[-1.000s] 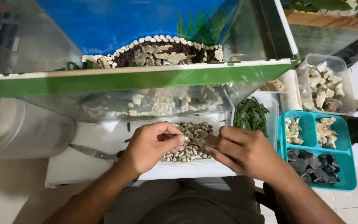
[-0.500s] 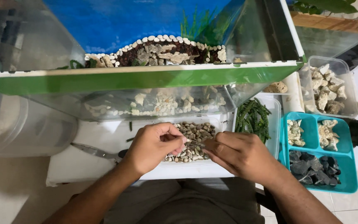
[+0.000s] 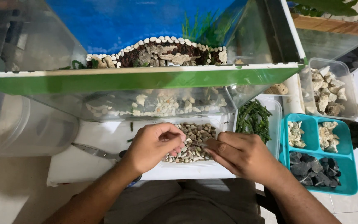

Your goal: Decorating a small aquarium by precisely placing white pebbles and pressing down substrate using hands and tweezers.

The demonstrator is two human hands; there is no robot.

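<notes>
Fig.: head view, hands over the pebble tray. Left hand (image 3: 154,145) curled, fingertips pinched together on sth. small over the shallow clear tray of mixed pebbles (image 3: 193,143); what's pinched is too small to tell. Right hand (image 3: 241,153) lies w/ fingers extended toward the left, tips meeting it over the tray; whether it grips anything can't be told. Vs. 1 s ago: both hands in nearly the same spot, fingertips drawn slightly closer, i.e. fine sorting or picking of pebbles in hand, no transfer yet. Tray sits on the white bench (image 3: 83,166), just in front of the glass tank (image 3: 146,79), whose floor carries a stone-edged mound. Scissors (image 3: 98,152) left of tray; green plant sprigs (image 3: 253,118) right; teal divided tray of stones (image 3: 318,155) further right.
</notes>
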